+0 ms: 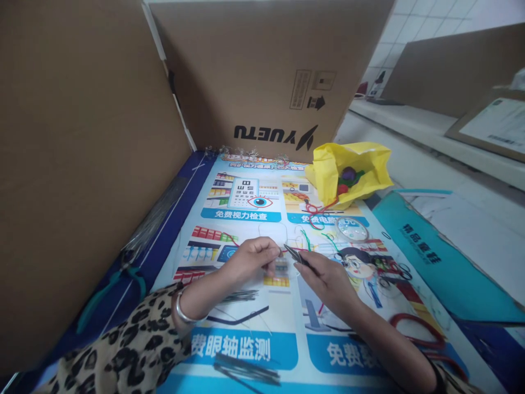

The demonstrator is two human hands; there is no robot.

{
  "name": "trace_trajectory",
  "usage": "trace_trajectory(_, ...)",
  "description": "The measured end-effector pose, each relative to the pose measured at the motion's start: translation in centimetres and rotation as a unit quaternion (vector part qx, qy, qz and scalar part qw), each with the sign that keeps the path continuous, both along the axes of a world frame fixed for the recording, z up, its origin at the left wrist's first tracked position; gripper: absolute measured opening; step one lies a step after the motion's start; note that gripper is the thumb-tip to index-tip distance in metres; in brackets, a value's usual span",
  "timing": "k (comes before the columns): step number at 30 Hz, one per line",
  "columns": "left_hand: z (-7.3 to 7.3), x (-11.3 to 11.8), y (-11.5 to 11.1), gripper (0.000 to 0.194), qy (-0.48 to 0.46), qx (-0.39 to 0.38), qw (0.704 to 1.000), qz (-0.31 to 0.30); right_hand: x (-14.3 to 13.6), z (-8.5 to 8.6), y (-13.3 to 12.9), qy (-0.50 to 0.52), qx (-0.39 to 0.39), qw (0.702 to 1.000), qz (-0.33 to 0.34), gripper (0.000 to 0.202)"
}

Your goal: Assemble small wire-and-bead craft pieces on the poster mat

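Note:
Near the middle of the printed sheet, my left hand (pixel 256 256) is closed in a pinch on a thin wire (pixel 281 253), mostly hidden by the fingertips; its lower fingers are blurred. Facing it, my right hand (pixel 324 273) is wrapped around dark, narrow-nosed pliers (pixel 293 253), whose tips point at the left fingertips, very close to them. A red cord (pixel 302 249) runs behind the tips, and green threads (pixel 305 239) lie just beyond. Cut wire pieces (pixel 240 296) lie below my left hand, with another bundle (pixel 246 370) nearer to me.
Cardboard panels (pixel 262 65) stand at the back and left. A yellow bag (pixel 328 175) holds coloured balls of thread. A clear round dish (pixel 351 230) and red-handled scissors (pixel 418 328) lie right. Teal-handled pliers (pixel 110 290) and long wires (pixel 158 213) lie left.

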State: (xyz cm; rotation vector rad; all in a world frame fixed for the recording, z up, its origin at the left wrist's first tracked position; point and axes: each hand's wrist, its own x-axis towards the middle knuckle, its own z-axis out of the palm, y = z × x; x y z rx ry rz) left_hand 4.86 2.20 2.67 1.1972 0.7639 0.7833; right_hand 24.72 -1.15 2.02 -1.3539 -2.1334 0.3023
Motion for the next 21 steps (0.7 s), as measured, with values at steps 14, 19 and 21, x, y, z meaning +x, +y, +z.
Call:
trace_trajectory(14,0.5,-1.4,1.7,0.017,0.289,0.287,0.903,0.141,-0.7,0.0,-0.7,-0.184,-0.032,0.982,-0.031,0.017)
trace_trajectory(19,-0.5,-1.7,2.6,0.018,0.327,0.333,0.878,0.108,-1.9,-0.3,-1.6,-0.257,0.011,0.966,0.023,0.009)
trace_trajectory(21,-0.5,-1.6,2.7,0.019,0.339,0.333,0.875,0.093,-2.0,-0.3,-1.6,-0.235,0.012,0.971,0.037,0.009)
